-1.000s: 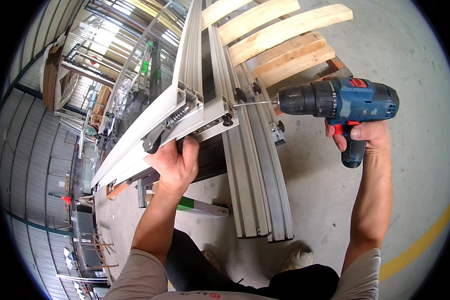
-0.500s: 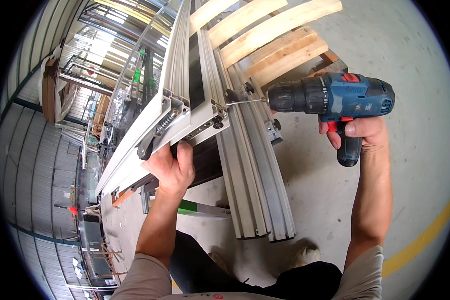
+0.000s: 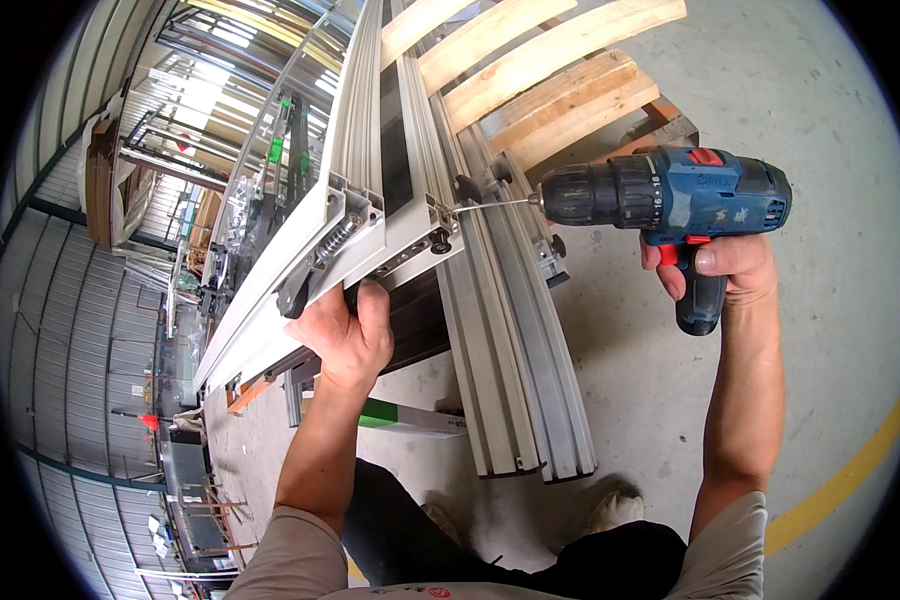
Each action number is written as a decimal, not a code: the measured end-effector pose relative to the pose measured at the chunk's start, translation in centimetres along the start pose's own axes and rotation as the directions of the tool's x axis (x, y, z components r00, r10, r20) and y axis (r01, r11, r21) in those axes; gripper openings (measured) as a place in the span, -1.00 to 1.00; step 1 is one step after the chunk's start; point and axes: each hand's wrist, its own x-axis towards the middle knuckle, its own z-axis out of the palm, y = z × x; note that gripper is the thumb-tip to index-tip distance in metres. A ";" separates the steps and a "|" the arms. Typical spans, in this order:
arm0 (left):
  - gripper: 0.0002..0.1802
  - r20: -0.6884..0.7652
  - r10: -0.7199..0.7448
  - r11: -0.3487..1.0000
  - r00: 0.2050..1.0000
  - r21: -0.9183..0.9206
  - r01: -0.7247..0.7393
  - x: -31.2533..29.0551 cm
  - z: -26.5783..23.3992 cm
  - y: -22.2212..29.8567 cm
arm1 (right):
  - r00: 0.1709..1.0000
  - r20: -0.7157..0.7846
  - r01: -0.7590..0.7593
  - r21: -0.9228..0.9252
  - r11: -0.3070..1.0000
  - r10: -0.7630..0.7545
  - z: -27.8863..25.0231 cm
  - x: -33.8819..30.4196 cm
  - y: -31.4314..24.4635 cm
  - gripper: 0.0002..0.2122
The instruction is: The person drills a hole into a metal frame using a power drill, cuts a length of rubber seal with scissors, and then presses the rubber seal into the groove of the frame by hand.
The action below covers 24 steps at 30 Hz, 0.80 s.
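Observation:
A blue and black cordless drill [image 3: 685, 190] is gripped by its handle in my right hand [image 3: 735, 265], a finger around the red trigger. Its long thin bit [image 3: 495, 204] points left, and the tip meets the end of a white aluminium frame [image 3: 405, 243] beside a small black roller [image 3: 440, 240]. My left hand [image 3: 345, 335] is closed around the lower edge of that frame, the fingertips partly hidden under it. Close above this hand, a coil spring [image 3: 335, 240] sits in a white profile's end.
Two long grey aluminium rails [image 3: 510, 370] lie under the frame and jut toward me, with black knobs [image 3: 500, 175] on them. Wooden slats [image 3: 560, 60] stick out at the far side. A white and green box [image 3: 410, 416] rests below. A yellow line [image 3: 850, 470] crosses the concrete floor.
Almost nothing differs. The whole view has shifted very slightly, and both hands keep their holds on the drill and the frame.

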 end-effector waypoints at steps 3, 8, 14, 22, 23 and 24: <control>-0.56 0.010 0.000 1.000 1.000 0.004 0.000 0.0 -0.1 0.0 | 1.000 -0.001 0.001 0.001 1.000 -0.001 0.3 0.0 0.0 -0.29; -0.57 -0.016 0.034 0.999 0.999 0.013 -0.034 0.3 0.1 0.1 | 1.000 -0.020 0.001 -0.011 1.000 -0.001 0.7 0.0 0.0 -0.28; -0.53 -0.013 0.084 0.996 0.996 0.036 -0.084 0.3 0.1 0.0 | 1.000 0.009 0.012 0.012 1.000 -0.012 0.1 0.2 0.4 -0.26; -0.52 -0.025 0.118 0.992 0.993 0.051 -0.116 0.5 0.2 0.0 | 1.000 0.010 -0.012 0.022 1.000 0.012 -0.1 0.1 0.6 -0.24; -0.52 -0.026 0.116 0.992 0.993 0.049 -0.115 0.5 0.2 0.0 | 1.000 0.005 -0.015 0.017 1.000 0.015 0.1 0.1 0.6 -0.24; -0.52 -0.028 0.115 0.992 0.993 0.046 -0.114 0.5 0.3 0.0 | 1.000 0.007 -0.014 0.019 1.000 0.014 0.2 0.1 0.6 -0.24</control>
